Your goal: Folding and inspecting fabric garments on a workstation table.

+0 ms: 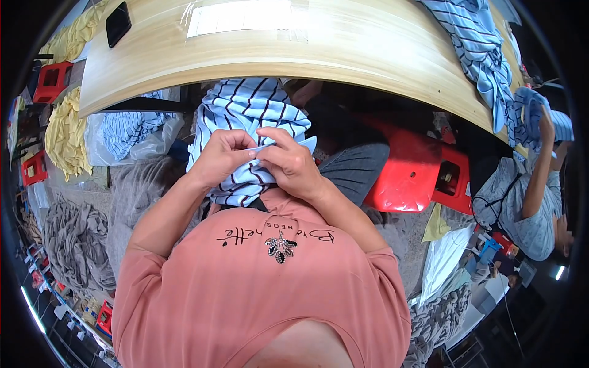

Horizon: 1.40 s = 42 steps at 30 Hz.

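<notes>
A light blue garment with dark stripes (245,104) lies bunched over my lap and reaches up to the table's edge. My left hand (227,156) pinches a plain blue edge of it between thumb and fingers. Close beside it, my right hand (289,159) grips the same edge, its thumb and forefinger almost meeting the left ones. A narrow strip of cloth shows between the two hands. Whether anything small sits under the fingertips is hidden.
Ahead stands a wooden table (368,55) bearing a phone (118,24), a taped paper sheet (239,17) and more striped cloth (475,43). Red stools (405,175) are at my right. A co-worker (521,190) holds striped cloth. Grey cloth (80,245) is heaped at left.
</notes>
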Motion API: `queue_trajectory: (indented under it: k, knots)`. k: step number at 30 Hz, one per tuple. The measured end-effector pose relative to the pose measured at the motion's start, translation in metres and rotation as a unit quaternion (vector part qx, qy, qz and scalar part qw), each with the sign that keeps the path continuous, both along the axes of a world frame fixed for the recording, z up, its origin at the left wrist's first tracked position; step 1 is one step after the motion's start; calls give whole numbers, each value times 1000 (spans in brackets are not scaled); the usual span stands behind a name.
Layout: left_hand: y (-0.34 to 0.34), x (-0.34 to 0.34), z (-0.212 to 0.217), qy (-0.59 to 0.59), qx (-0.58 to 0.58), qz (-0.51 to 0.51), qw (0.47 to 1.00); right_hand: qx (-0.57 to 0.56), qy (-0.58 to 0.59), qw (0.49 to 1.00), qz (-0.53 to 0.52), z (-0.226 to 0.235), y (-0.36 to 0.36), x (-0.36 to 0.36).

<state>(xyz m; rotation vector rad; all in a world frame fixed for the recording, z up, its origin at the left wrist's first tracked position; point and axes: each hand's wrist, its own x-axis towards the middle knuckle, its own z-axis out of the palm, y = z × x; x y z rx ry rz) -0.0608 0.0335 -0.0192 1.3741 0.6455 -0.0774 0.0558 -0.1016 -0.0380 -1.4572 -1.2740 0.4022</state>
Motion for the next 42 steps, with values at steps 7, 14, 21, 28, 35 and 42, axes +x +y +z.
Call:
queue_trajectory:
  k: [7, 14, 21, 28, 35, 42]
  knots:
    - [-20, -4, 11, -60, 314, -26, 947, -170, 251, 951, 65, -5, -7, 2]
    - [-24, -4, 10, -85, 414, -9, 906, -132, 55, 989, -33, -1, -2, -9]
    - [-27, -7, 9, -140, 460, 8, 877, -112, 55, 991, -45, -3, 1, -10]
    - [-32, 0, 10, -143, 459, 68, 874, -103, -17, 990, -98, -4, 7, -13]
    - [-41, -1, 8, -167, 437, 70, 881, -41, 50, 996, -56, -3, -5, -7]
    - [-36, -1, 10, -216, 512, 45, 830, -81, -81, 988, -100, 7, 0, -13]
